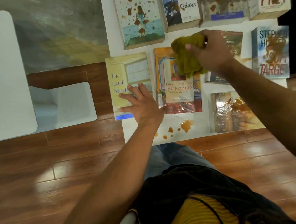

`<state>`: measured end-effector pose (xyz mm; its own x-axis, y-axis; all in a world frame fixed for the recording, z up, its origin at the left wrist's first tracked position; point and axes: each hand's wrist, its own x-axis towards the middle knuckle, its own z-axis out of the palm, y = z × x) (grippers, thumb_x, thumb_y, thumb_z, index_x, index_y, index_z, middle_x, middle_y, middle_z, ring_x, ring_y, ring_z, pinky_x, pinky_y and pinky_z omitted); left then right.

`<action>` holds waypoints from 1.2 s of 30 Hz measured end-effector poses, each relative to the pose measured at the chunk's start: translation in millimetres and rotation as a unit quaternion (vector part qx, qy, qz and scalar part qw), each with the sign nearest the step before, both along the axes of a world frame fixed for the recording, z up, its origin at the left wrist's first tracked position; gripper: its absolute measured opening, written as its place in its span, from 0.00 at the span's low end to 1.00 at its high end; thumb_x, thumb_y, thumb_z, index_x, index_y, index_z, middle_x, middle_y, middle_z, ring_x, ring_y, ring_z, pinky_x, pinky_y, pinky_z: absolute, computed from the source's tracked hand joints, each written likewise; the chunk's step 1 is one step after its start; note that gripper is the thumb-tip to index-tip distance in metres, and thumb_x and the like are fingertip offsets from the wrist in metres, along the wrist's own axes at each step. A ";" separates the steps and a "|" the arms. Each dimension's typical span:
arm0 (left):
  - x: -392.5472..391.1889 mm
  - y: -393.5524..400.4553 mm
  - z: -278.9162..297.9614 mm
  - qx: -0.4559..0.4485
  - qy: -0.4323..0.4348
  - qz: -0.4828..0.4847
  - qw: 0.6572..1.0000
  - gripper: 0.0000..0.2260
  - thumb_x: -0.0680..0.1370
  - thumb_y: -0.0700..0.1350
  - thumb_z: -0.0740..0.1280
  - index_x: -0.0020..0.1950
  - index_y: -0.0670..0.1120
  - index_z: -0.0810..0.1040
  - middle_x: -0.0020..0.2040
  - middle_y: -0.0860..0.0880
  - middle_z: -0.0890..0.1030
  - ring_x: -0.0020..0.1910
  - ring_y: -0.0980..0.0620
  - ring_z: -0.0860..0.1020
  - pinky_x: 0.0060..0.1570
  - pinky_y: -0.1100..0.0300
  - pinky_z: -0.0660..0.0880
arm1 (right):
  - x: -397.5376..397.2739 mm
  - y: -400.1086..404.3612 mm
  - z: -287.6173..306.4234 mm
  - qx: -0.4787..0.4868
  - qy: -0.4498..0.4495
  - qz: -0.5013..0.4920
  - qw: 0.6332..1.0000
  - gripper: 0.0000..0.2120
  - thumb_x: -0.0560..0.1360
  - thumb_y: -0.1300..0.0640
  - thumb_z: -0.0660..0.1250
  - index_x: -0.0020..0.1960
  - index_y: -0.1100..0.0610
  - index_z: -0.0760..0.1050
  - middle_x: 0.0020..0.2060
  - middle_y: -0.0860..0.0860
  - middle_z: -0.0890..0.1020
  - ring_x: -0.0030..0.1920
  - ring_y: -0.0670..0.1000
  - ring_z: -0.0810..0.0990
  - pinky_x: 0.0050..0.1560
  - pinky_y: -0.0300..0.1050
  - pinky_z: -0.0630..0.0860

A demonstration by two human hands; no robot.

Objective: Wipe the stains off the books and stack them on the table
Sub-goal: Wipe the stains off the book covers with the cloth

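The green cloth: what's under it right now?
The green cloth, held by the right hand, covers the upper part of the orange book; any stains beneath it are hidden.

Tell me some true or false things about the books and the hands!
1. The right hand grips a green cloth. True.
2. The left hand holds a cup. False: it rests open on the yellow book.
3. Brown spots sit on the table near its front edge. True.
4. The books are all stacked in one pile. False: they lie spread out flat.
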<state>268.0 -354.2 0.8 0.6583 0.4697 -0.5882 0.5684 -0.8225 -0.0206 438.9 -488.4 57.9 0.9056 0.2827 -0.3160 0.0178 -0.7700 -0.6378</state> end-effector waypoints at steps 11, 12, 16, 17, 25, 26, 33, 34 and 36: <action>3.8 -0.1 2.2 0.005 0.002 -0.001 1.000 0.59 0.67 0.77 0.66 0.79 0.40 0.42 0.79 0.34 0.47 0.76 0.24 0.49 0.64 0.25 0.65 | -28.3 37.7 -47.6 -0.090 -0.107 0.093 0.986 0.21 0.77 0.53 0.71 0.66 0.63 0.76 0.59 0.61 0.70 0.57 0.53 0.70 0.57 0.35 0.69; 4.2 -0.3 2.4 0.006 0.002 0.000 1.000 0.59 0.67 0.77 0.66 0.79 0.40 0.42 0.79 0.34 0.47 0.76 0.24 0.49 0.64 0.25 0.65 | -31.2 40.4 -51.9 -0.104 -0.122 0.114 0.980 0.22 0.77 0.51 0.70 0.65 0.64 0.76 0.59 0.62 0.70 0.58 0.58 0.69 0.60 0.42 0.69; 5.7 -0.6 2.5 0.009 0.006 -0.002 1.000 0.59 0.67 0.77 0.65 0.79 0.39 0.42 0.79 0.34 0.47 0.76 0.24 0.49 0.64 0.25 0.64 | -36.2 44.5 -59.2 -0.120 -0.153 0.187 0.963 0.24 0.79 0.50 0.61 0.68 0.66 0.73 0.60 0.65 0.71 0.60 0.66 0.68 0.64 0.55 0.66; 5.3 0.1 2.5 0.009 0.008 -0.002 1.000 0.59 0.67 0.77 0.65 0.79 0.39 0.42 0.79 0.34 0.46 0.76 0.24 0.49 0.64 0.25 0.64 | -36.4 45.1 -61.5 -0.118 -0.157 0.196 0.961 0.24 0.80 0.51 0.60 0.69 0.65 0.72 0.61 0.65 0.71 0.60 0.66 0.68 0.64 0.55 0.66; 4.9 0.5 5.5 -0.001 0.001 -0.001 1.000 0.60 0.67 0.77 0.65 0.79 0.39 0.42 0.79 0.34 0.45 0.76 0.24 0.48 0.64 0.24 0.63 | -25.5 47.1 -62.4 -0.099 -0.156 0.213 0.959 0.20 0.80 0.54 0.58 0.67 0.61 0.77 0.59 0.62 0.74 0.57 0.66 0.70 0.61 0.53 0.67; 5.1 1.2 5.3 -0.002 0.002 0.000 1.000 0.59 0.67 0.77 0.65 0.79 0.40 0.42 0.79 0.34 0.45 0.76 0.24 0.48 0.64 0.25 0.63 | -22.2 48.3 -62.5 -0.096 -0.148 0.211 0.961 0.19 0.80 0.55 0.58 0.68 0.59 0.77 0.59 0.62 0.74 0.57 0.66 0.70 0.61 0.53 0.67; 2.9 2.6 10.5 -0.014 0.035 -0.024 0.999 0.65 0.63 0.76 0.70 0.79 0.41 0.37 0.79 0.34 0.42 0.76 0.24 0.46 0.66 0.26 0.63 | -14.7 42.7 -62.2 -0.070 -0.108 0.220 0.967 0.17 0.81 0.58 0.63 0.69 0.57 0.77 0.60 0.60 0.74 0.59 0.64 0.69 0.62 0.43 0.61; 1.8 3.2 11.3 -0.009 0.039 -0.036 0.999 0.65 0.63 0.75 0.72 0.80 0.42 0.36 0.79 0.34 0.42 0.76 0.24 0.47 0.66 0.28 0.65 | -14.5 41.6 -62.2 -0.064 -0.105 0.222 0.967 0.17 0.80 0.59 0.63 0.69 0.57 0.77 0.60 0.60 0.74 0.59 0.64 0.69 0.62 0.42 0.60; -1.6 4.8 11.4 0.008 0.034 -0.050 0.998 0.65 0.63 0.73 0.73 0.80 0.43 0.36 0.80 0.35 0.44 0.76 0.25 0.49 0.66 0.30 0.68 | -15.5 39.7 -63.0 -0.056 -0.102 0.229 0.966 0.18 0.80 0.59 0.64 0.69 0.58 0.77 0.60 0.60 0.74 0.59 0.64 0.69 0.62 0.40 0.59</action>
<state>266.4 -349.4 12.2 0.6612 0.4131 -0.6262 0.4799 -0.8745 -0.0701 423.4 -448.7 -5.1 0.7399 0.6437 -0.1956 0.4906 -0.7152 -0.4978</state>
